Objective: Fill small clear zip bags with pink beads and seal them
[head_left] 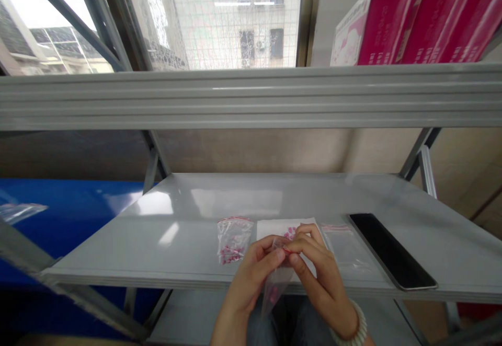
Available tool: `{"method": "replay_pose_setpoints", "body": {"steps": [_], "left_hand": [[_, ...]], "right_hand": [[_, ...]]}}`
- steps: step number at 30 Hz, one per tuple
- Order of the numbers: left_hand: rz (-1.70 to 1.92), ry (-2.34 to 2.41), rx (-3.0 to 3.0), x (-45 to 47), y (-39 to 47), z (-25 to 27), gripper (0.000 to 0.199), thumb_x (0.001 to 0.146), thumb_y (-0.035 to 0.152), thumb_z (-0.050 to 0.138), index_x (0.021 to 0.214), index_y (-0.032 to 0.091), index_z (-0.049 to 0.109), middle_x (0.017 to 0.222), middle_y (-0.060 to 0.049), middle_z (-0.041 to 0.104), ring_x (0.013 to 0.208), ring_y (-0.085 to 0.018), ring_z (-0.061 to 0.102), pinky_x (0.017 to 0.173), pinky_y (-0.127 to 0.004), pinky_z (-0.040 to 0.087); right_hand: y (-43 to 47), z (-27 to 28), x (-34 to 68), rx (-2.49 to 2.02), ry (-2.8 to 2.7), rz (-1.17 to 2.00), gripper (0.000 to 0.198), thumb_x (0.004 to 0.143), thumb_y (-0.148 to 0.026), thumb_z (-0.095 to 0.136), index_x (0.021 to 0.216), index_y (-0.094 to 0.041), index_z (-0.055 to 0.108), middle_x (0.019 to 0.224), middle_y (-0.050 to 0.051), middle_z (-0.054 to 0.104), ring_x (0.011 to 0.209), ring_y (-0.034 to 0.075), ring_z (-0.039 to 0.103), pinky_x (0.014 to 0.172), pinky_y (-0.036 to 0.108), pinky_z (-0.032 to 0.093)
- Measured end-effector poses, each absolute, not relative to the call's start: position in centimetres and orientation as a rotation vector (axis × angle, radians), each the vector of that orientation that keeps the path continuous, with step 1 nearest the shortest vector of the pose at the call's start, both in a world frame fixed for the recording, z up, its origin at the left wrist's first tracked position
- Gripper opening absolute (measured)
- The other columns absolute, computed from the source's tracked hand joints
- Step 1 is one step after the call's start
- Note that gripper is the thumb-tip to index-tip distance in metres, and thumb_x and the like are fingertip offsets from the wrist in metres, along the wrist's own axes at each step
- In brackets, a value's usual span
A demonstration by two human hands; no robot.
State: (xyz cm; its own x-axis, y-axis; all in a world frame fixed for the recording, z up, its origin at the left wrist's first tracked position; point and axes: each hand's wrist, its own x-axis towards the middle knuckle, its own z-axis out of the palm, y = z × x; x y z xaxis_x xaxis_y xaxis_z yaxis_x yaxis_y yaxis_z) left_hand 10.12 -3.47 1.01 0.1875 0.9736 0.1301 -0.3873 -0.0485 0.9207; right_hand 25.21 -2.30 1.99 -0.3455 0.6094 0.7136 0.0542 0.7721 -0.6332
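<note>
Between my two hands, at the front edge of the shelf, hangs a clear zip bag [274,289] with a few pink pieces low inside it. My left hand [259,263] pinches the bag's top from the left. The fingers of my right hand [317,260] are closed on its red-lined mouth from the right. Behind the hands lies a white sheet [270,227] with small pink pieces [290,232] on it, partly covered by my fingers. To the left rests another zip bag [234,239] holding several pink pieces. A flat clear zip bag [345,246] lies right of my right hand.
A black tablet or large phone [392,251] lies on the right of the grey shelf [188,262]. Above runs a grey shelf beam [251,99], with pink boxes [392,19] on top at right. A blue surface [78,205] with a clear bag [21,211] is at left.
</note>
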Motion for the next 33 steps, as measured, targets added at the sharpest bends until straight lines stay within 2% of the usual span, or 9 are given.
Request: {"method": "replay_pose_setpoints", "body": {"steps": [3,9,14,20,23,27,33], "left_hand": [[1.270,0.757,1.043,10.3,-3.5,1.1,0.037,0.072,0.047,0.081,0.088,0.014,0.075,0.080,-0.004,0.065,0.080,-0.017,0.057,0.075,-0.026,0.043],[1.207,0.709,0.999,10.8,-3.6,1.4,0.039,0.074,0.050,0.079,0.088,0.013,0.076,0.079,-0.004,0.065,0.074,-0.015,0.055,0.072,-0.026,0.042],[1.174,0.679,0.958,11.1,-3.7,1.2,0.039,0.073,0.049,0.080,0.085,0.013,0.074,0.076,-0.002,0.060,0.072,-0.014,0.053,0.069,-0.025,0.043],[1.215,0.726,0.929,11.7,-3.8,0.8,0.046,0.071,0.055,0.080,0.091,0.015,0.073,0.081,-0.003,0.062,0.077,-0.016,0.057,0.071,-0.027,0.048],[1.195,0.708,0.950,11.9,-3.7,0.8,0.049,0.073,0.058,0.077,0.098,0.016,0.072,0.084,-0.004,0.063,0.077,-0.018,0.059,0.067,-0.027,0.049],[1.271,0.697,1.090,11.5,-3.5,0.9,0.042,0.079,0.053,0.074,0.096,0.015,0.070,0.085,-0.004,0.063,0.080,-0.017,0.058,0.070,-0.026,0.048],[1.436,0.777,1.302,10.1,-3.6,1.4,0.046,0.075,0.051,0.078,0.105,0.017,0.069,0.091,-0.006,0.070,0.087,-0.021,0.064,0.079,-0.031,0.051]], "right_hand": [[-2.2,1.7,25.1,-0.527,-1.835,0.627,0.021,0.102,-0.020,0.042,0.091,-0.024,0.060,0.082,0.003,0.059,0.091,0.024,0.051,0.083,0.038,0.041],[-1.8,1.0,25.0,-0.535,-1.802,0.616,0.021,0.102,-0.019,0.041,0.095,-0.024,0.060,0.093,0.005,0.061,0.101,0.024,0.054,0.092,0.039,0.040],[-1.5,0.7,25.1,-0.519,-1.791,0.636,0.022,0.102,-0.018,0.042,0.095,-0.024,0.062,0.089,0.003,0.061,0.096,0.022,0.055,0.101,0.042,0.035],[-1.4,0.6,25.1,-0.530,-1.757,0.642,0.022,0.101,-0.018,0.044,0.094,-0.024,0.063,0.088,0.005,0.061,0.095,0.023,0.053,0.087,0.037,0.042],[-1.4,0.7,25.1,-0.537,-1.756,0.645,0.022,0.101,-0.018,0.044,0.095,-0.024,0.064,0.089,0.005,0.062,0.095,0.023,0.053,0.083,0.036,0.043],[-1.5,1.0,25.1,-0.509,-1.766,0.626,0.023,0.102,-0.021,0.042,0.094,-0.024,0.064,0.085,0.004,0.061,0.091,0.023,0.054,0.087,0.039,0.042],[-2.2,0.7,24.9,-0.559,-1.565,0.633,0.022,0.103,-0.031,0.041,0.109,-0.025,0.061,0.106,0.008,0.060,0.104,0.026,0.056,0.090,0.040,0.044]]}}
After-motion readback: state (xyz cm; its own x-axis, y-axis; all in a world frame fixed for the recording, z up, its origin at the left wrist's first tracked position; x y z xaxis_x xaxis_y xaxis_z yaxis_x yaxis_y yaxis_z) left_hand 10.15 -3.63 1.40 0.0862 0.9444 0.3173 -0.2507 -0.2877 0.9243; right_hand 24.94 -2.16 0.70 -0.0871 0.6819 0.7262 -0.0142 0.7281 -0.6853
